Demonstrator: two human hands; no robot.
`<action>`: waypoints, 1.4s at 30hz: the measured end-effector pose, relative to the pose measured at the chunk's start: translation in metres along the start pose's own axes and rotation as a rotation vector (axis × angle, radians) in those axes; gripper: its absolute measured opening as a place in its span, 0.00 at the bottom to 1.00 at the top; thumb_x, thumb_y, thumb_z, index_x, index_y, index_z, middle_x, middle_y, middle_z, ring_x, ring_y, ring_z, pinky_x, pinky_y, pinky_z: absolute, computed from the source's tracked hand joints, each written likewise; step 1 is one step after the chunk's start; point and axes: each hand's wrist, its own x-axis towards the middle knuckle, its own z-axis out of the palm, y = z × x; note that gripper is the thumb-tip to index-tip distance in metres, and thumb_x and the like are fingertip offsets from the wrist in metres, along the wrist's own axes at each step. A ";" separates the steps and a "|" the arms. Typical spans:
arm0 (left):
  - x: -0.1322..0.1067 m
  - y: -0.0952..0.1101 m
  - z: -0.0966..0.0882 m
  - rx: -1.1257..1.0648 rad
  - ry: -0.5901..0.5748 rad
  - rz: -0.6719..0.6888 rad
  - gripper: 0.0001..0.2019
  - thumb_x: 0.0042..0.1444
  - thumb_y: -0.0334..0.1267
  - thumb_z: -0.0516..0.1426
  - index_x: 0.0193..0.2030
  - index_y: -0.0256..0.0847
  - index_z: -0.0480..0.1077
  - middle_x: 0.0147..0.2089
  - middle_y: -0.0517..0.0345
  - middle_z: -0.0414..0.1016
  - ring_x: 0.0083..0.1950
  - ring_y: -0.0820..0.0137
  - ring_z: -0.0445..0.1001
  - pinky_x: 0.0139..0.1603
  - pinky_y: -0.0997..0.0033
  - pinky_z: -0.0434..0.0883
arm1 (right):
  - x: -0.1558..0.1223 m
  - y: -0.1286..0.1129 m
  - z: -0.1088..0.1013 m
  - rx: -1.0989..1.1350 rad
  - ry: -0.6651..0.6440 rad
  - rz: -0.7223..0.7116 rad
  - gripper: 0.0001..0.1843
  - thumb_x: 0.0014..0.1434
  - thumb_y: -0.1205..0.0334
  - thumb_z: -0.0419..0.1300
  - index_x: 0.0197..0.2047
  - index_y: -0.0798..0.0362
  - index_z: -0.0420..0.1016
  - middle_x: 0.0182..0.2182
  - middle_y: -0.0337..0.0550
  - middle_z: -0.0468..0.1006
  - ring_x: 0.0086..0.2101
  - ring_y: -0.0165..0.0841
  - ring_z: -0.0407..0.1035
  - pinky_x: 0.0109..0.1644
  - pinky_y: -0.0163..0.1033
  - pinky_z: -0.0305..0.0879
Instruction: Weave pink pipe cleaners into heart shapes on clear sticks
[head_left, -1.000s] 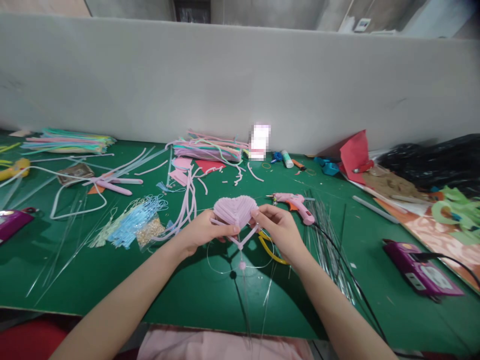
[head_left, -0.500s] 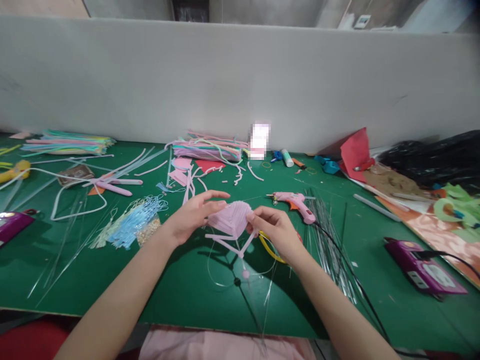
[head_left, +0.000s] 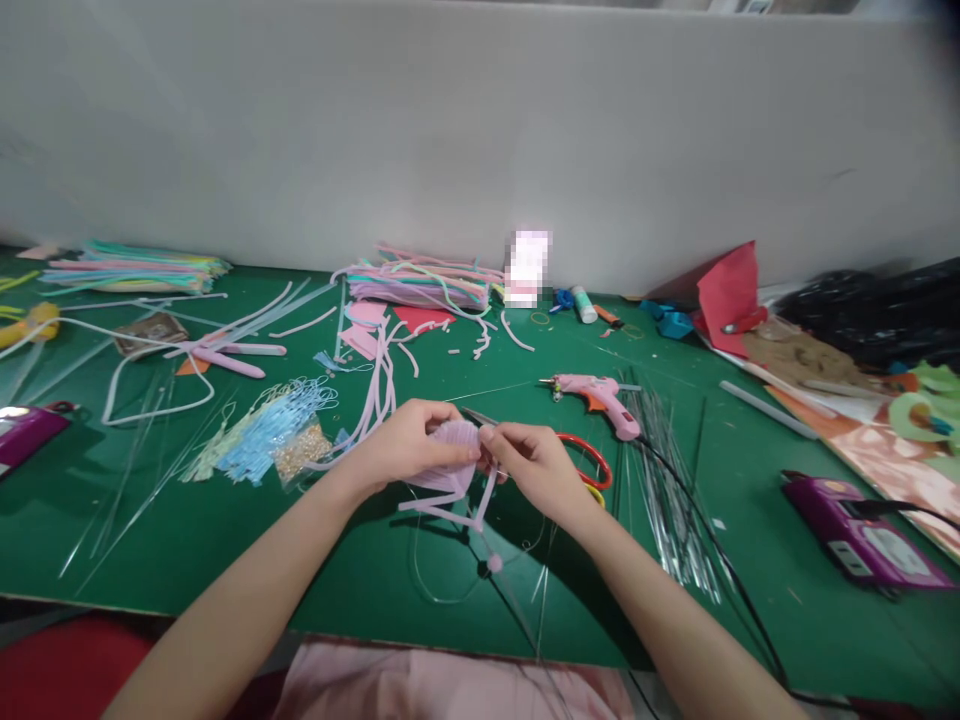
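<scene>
A lilac pipe-cleaner piece (head_left: pixel 459 432), its strands laid side by side into a rounded, leaf-like panel, is held between both hands above the green table. My left hand (head_left: pixel 412 440) is closed on its left side, the thumb lying over the front. At the right edge, the thumb and fingers of my right hand (head_left: pixel 534 465) pinch it. Below hang a bent lilac strip (head_left: pixel 442 514), a clear thread and a small pink bead (head_left: pixel 494 564). Scissors (head_left: pixel 592 458) with red and yellow handles lie partly hidden behind my right hand.
A pink glue gun (head_left: pixel 596 395) lies right of centre, its black cord running forward past thin wires (head_left: pixel 671 490). Blue tassels (head_left: pixel 274 430) and a bag of beads (head_left: pixel 301 452) lie left. Pipe-cleaner bundles (head_left: pixel 420 285) line the grey partition (head_left: pixel 450 130). A purple device (head_left: pixel 866 530) sits right.
My left hand has gone from spread fingers beside the lilac piece to gripping it across the front. The right hand still pinches its edge. The view has tipped slightly downward.
</scene>
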 end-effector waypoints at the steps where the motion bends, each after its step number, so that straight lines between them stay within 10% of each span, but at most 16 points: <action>1: 0.000 0.000 0.000 -0.007 0.014 -0.001 0.13 0.46 0.45 0.63 0.29 0.37 0.69 0.26 0.65 0.65 0.28 0.75 0.62 0.27 0.76 0.58 | -0.001 0.000 0.000 -0.046 0.056 -0.027 0.20 0.62 0.50 0.53 0.26 0.53 0.73 0.21 0.39 0.73 0.22 0.30 0.65 0.26 0.35 0.61; 5: 0.001 -0.002 -0.001 -0.055 0.062 -0.002 0.13 0.44 0.43 0.65 0.27 0.37 0.69 0.24 0.66 0.62 0.27 0.75 0.60 0.26 0.77 0.56 | -0.005 -0.002 0.001 -0.295 0.333 -0.316 0.06 0.59 0.60 0.58 0.34 0.52 0.75 0.30 0.42 0.77 0.29 0.32 0.70 0.33 0.37 0.66; 14: 0.001 -0.005 -0.001 -0.108 0.024 0.001 0.12 0.47 0.44 0.64 0.27 0.36 0.71 0.24 0.66 0.63 0.26 0.77 0.58 0.25 0.77 0.55 | -0.006 0.004 0.004 -0.460 0.349 -0.532 0.07 0.59 0.66 0.59 0.39 0.50 0.79 0.34 0.45 0.78 0.36 0.34 0.73 0.41 0.40 0.70; 42: -0.001 -0.002 0.003 -0.204 0.015 -0.079 0.19 0.45 0.48 0.65 0.38 0.38 0.68 0.29 0.64 0.69 0.27 0.75 0.65 0.26 0.77 0.59 | 0.001 -0.001 0.001 0.188 0.044 0.138 0.16 0.52 0.50 0.64 0.36 0.55 0.77 0.24 0.39 0.74 0.24 0.28 0.65 0.26 0.34 0.63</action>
